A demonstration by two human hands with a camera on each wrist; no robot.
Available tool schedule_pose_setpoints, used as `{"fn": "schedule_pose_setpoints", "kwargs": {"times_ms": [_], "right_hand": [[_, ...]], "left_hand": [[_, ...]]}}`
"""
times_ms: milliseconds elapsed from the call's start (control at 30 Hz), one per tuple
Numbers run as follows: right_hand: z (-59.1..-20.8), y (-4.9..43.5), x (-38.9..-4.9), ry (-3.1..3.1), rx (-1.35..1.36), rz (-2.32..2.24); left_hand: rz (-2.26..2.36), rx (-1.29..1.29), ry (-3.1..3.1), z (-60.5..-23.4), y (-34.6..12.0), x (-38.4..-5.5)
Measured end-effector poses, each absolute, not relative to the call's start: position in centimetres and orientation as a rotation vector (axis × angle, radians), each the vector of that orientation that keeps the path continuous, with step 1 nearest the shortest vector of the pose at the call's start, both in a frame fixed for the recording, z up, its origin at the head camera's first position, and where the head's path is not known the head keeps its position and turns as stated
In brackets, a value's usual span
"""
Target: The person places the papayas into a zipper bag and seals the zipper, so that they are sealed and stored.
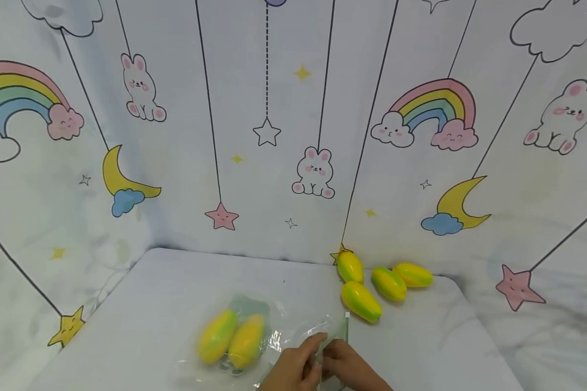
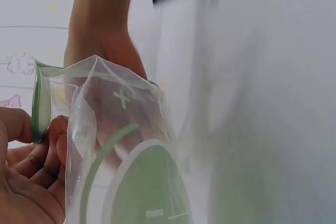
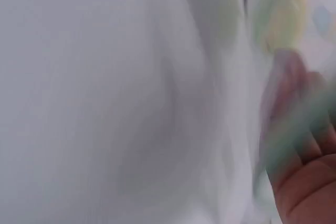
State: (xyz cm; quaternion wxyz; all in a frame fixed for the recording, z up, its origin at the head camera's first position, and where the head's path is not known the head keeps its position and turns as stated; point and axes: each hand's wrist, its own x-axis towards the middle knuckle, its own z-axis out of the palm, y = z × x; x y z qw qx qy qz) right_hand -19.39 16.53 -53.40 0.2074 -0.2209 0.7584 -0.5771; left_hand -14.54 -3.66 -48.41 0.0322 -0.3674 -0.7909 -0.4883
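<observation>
A clear zip bag with a green printed label and a green zip strip stands up between the hands in the left wrist view. Near its top edge, by the strip, my left hand pinches the plastic. My right hand is at the same edge from the other side, its fingers close to the left ones. Through the film, parts of that hand show in the left wrist view; in the right wrist view it is blurred behind the green strip. Left of the hands, two yellow-green mango-like fruits show under clear plastic.
Several more yellow-green fruits lie loose at the back right of the white table. Behind the table hangs a white backdrop printed with rabbits, stars, moons and rainbows.
</observation>
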Motion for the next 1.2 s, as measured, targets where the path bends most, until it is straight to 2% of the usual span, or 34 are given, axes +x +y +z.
{"fn": "schedule_pose_setpoints", "kwargs": {"times_ms": [33, 67, 200, 267, 333, 533, 733, 867, 1200], "right_hand": [[-50.2, 16.9, -18.4, 2.089, -0.419, -1.607], [-49.4, 17.7, -18.5, 2.137, -0.349, -1.614], [-48.4, 19.9, -20.1, 2.674, -0.104, -1.551], [-48.8, 20.6, -21.2, 2.934, 0.051, -1.376], [-49.8, 21.3, -22.3, 3.106, 0.096, -1.147], [-52.9, 22.7, -24.5, 3.170, 0.054, -0.746], [-53.1, 23.4, -25.1, 3.130, 0.110, -0.839], [-53.3, 24.0, -25.0, 3.099, 0.028, -0.844], [-50.0, 25.1, -24.0, 3.392, -0.275, -0.954]], "left_hand": [[-1.564, -1.122, -2.424, -48.3, -3.9, -14.6], [-1.587, -1.113, -2.414, -48.1, -4.2, -14.6], [-1.614, -1.108, -2.371, -48.2, -4.9, -14.9], [-1.604, -1.139, -2.320, -48.7, -5.3, -14.9], [-1.595, -1.164, -2.294, -49.1, -5.5, -14.8], [-1.552, -1.201, -2.274, -50.2, -5.6, -14.6], [-1.571, -1.202, -2.304, -50.2, -5.7, -14.5], [-1.591, -1.185, -2.346, -50.0, -5.4, -14.5], [-1.507, -1.191, -2.187, -50.2, -5.1, -14.7]]}}
